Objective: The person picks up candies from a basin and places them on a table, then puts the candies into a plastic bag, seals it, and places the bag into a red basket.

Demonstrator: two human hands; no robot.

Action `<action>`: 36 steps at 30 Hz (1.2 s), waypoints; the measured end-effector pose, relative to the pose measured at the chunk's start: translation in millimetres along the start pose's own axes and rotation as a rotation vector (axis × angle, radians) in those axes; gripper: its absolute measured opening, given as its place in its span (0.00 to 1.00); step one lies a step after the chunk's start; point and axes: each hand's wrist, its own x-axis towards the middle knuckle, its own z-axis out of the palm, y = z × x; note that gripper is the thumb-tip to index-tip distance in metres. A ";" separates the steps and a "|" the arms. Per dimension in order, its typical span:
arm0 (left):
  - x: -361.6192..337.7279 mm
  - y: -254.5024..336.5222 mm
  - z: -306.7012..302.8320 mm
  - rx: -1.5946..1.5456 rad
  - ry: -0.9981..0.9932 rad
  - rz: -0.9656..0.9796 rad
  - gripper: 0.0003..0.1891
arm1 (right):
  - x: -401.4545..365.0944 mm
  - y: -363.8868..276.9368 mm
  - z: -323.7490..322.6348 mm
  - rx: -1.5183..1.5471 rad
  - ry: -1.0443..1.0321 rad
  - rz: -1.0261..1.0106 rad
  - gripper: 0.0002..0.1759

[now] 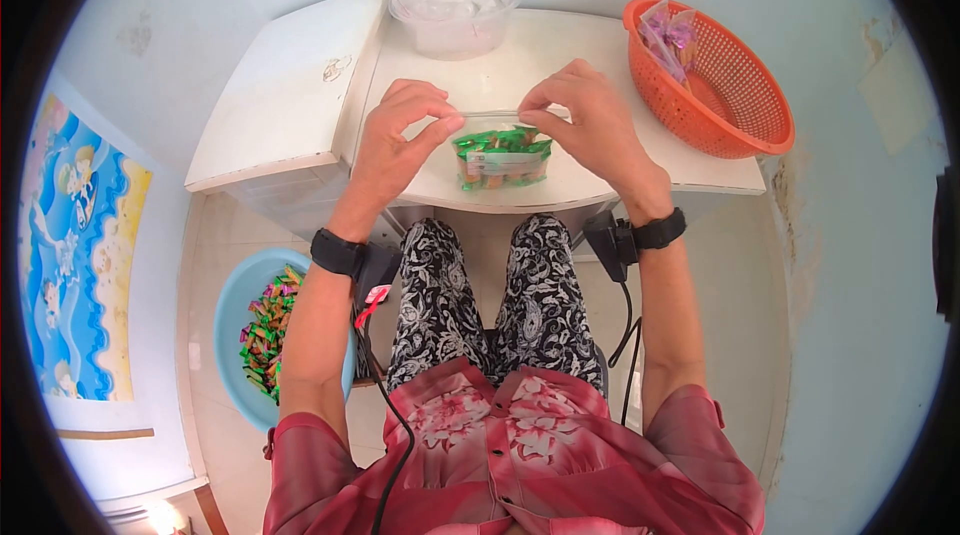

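Note:
A clear plastic bag (503,167) with green-wrapped candies in its lower part lies on the white table, close to the front edge. My left hand (402,135) pinches the left end of the bag's top edge between thumb and fingers. At the opposite end of that edge, my right hand (590,125) is closed in a similar pinch. Between the hands the top edge runs nearly straight, above the candies. A pale label strip crosses the front of the bag.
An orange basket (745,85) holding a bag of purple-wrapped candies (668,40) stands at the table's right. Behind my hands is a clear tub (455,30) with plastic bags inside. On the floor at left sits a blue basin (228,335) of wrapped candies. Cables hang from both wrists.

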 end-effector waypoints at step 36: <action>-81.4 1.5 17.4 0.336 -0.096 0.214 0.19 | -108.2 8.0 38.3 -0.145 0.190 -0.106 0.10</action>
